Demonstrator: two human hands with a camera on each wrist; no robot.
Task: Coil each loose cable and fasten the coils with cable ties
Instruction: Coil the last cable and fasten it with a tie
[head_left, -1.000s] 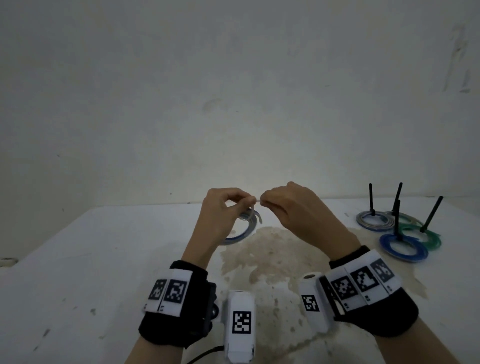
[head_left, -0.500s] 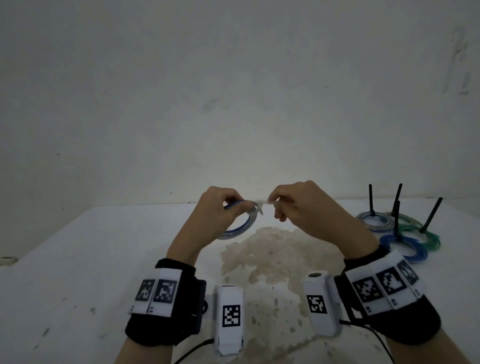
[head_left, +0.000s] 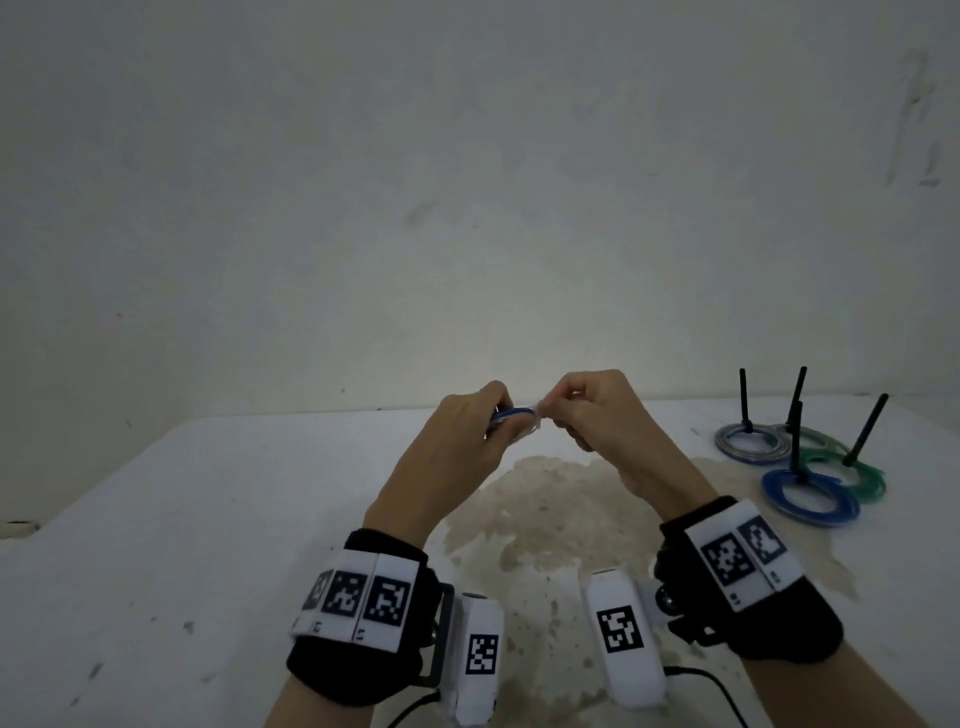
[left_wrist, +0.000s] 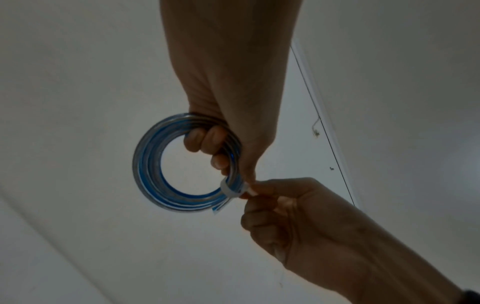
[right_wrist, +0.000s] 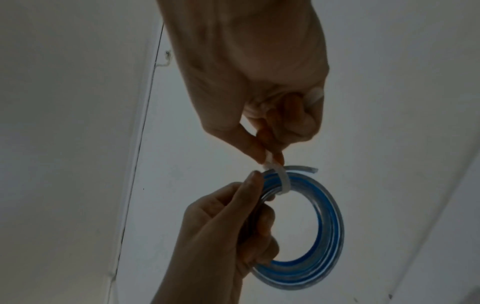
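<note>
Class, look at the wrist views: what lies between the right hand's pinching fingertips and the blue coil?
A white cable tie, looped round the blue coil, bridges it; both wrist views show it.

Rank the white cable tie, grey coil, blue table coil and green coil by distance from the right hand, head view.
From the right hand:
1. White cable tie, pinched in its fingers.
2. Grey coil, far right.
3. Blue table coil, nearer the person.
4. Green coil, rightmost.

A dim, plain off-white wall (head_left: 467, 182) stands behind a white table (head_left: 156, 545); a brownish stain (head_left: 545, 499) marks its top.
</note>
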